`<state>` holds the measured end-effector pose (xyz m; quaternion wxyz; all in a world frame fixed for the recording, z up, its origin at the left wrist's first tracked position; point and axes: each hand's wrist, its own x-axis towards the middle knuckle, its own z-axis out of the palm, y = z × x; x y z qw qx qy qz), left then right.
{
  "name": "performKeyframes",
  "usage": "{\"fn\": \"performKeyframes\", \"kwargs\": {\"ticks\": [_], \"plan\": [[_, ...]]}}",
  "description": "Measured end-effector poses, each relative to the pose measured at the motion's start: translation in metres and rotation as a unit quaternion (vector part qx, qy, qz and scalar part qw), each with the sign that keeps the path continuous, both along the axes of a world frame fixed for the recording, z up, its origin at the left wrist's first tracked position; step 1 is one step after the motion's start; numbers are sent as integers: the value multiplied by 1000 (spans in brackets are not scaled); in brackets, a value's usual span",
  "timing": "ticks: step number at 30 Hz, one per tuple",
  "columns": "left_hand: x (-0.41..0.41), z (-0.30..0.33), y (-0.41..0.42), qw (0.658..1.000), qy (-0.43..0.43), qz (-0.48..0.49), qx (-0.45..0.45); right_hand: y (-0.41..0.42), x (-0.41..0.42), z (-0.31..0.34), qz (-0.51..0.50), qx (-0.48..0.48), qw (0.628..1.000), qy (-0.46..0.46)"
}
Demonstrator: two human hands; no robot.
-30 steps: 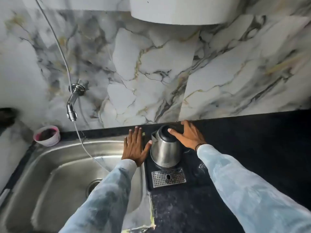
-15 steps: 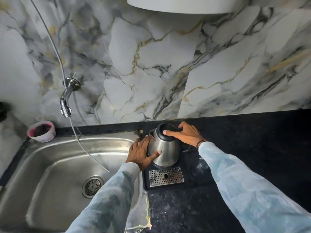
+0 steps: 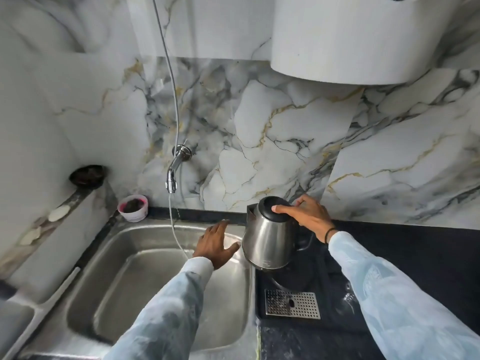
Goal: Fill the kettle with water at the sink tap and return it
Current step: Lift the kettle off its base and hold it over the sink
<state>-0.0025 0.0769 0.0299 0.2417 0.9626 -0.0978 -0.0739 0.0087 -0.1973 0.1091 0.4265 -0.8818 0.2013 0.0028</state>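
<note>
A steel kettle with a black lid is off its black base and tilted, hanging over the sink's right rim. My right hand grips its handle at the back, a finger lying on the lid. My left hand hovers with fingers spread just left of the kettle, not touching it. The chrome tap juts from the marble wall above the steel sink, up and left of the kettle. No water runs from it.
A thin hose hangs past the tap into the basin. A small white-and-pink cup stands at the sink's back left corner. A perforated drip grate lies on the black counter. A white appliance hangs on the wall above.
My right hand has lifted the kettle off its base and tilted it toward the sink. My left hand let go of the kettle's side and moved left. The view has shifted right and down.
</note>
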Motion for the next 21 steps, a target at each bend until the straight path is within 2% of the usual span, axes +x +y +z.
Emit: {"fn": "performKeyframes", "kwargs": {"ticks": [5,9,12,16,21], "plan": [[1,31,80,996,-19,88,21,68,16,19,83,45,995,-8],[7,50,147,990,-57,128,23,120,28,16,111,52,993,6],[15,59,179,985,-84,153,18,148,34,3,97,51,994,8],[34,59,211,985,-90,144,31,181,40,-15,43,45,998,15],[69,50,229,987,-95,132,0,206,55,-30,9,9,999,37]]}}
